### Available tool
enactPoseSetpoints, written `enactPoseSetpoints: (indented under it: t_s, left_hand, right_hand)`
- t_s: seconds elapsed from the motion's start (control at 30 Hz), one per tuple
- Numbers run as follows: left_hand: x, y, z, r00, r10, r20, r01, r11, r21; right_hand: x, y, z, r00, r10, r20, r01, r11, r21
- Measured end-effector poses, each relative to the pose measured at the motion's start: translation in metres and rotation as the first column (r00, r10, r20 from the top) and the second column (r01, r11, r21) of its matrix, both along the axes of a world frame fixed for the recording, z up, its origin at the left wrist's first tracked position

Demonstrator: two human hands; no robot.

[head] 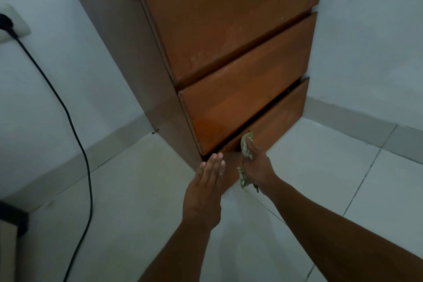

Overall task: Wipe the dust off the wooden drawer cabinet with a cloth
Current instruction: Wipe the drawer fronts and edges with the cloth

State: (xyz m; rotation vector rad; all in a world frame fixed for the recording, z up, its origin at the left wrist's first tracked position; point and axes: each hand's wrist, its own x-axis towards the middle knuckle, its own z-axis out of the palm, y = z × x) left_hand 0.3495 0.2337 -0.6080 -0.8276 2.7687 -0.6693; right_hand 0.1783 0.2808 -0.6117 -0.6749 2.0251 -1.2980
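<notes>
Right hand grips green cloth on bottom drawer; left hand flat, empty; dusty top drawer seemingly unwiped.

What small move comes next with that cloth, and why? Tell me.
Probably sweep the cloth rightward along the bottom drawer front. The right hand presses it near that drawer's left end, so most of the front seems unwiped. The left hand is flat and open by the cabinet's lower corner, seemingly to steady.

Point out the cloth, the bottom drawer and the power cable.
cloth (pixel 247 137): head view, upper bunched end.
bottom drawer (pixel 281 112): head view, front panel.
power cable (pixel 75 130): head view, middle stretch against the wall.
</notes>
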Motion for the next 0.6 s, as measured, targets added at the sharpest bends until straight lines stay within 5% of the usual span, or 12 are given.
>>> enactPoseSetpoints:
  t_s: [0.33,0.47,0.6]
  left_hand:
    - [-0.013,0.001,-0.001,0.993,0.071,0.098,-0.070,0.997,-0.011]
    - [-0.017,0.004,0.012,0.998,0.039,0.050,-0.048,0.980,0.192]
    - [-0.022,0.012,0.030,0.988,0.032,0.150,-0.104,0.861,0.498]
  right_hand:
    - [-0.023,-0.011,-0.010,0.994,0.100,-0.042,-0.096,0.991,0.090]
    - [-0.038,-0.006,-0.002,0.972,0.233,-0.016,-0.227,0.960,0.163]
    - [-0.060,0.009,0.030,0.830,0.557,-0.036,-0.493,0.762,0.420]
